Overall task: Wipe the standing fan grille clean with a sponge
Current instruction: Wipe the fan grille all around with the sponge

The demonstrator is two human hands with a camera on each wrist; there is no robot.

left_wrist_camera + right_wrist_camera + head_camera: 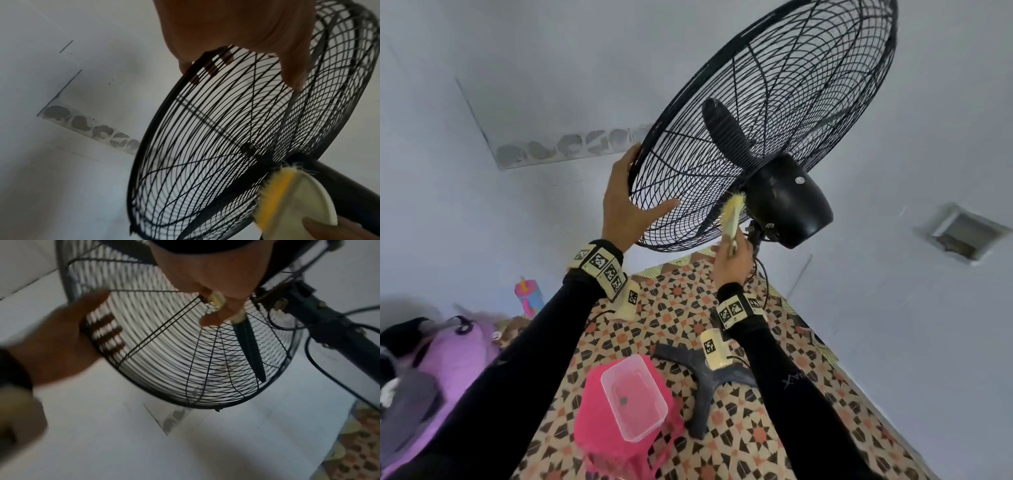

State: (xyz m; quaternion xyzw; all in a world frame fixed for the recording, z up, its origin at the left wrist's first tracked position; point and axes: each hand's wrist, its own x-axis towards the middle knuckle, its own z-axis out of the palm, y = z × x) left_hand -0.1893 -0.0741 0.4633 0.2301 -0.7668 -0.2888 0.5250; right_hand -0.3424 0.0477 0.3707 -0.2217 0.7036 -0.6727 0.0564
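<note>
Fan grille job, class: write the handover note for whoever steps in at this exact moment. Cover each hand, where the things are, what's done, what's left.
Left hand: grips the rim of the fan grille, fingers hooked through the wires, thumb on the rear face, steadying it.
Right hand: holds a yellow-bristled scrub brush, not a sponge, its bristles against the rear grille beside the black motor housing.
On the patterned floor: clear plastic tub atop a pink basket, beside the fan's base.
Done: cannot tell from here how much is clean.
Left: probably the remaining grille; confirm by checking the wires.
</note>
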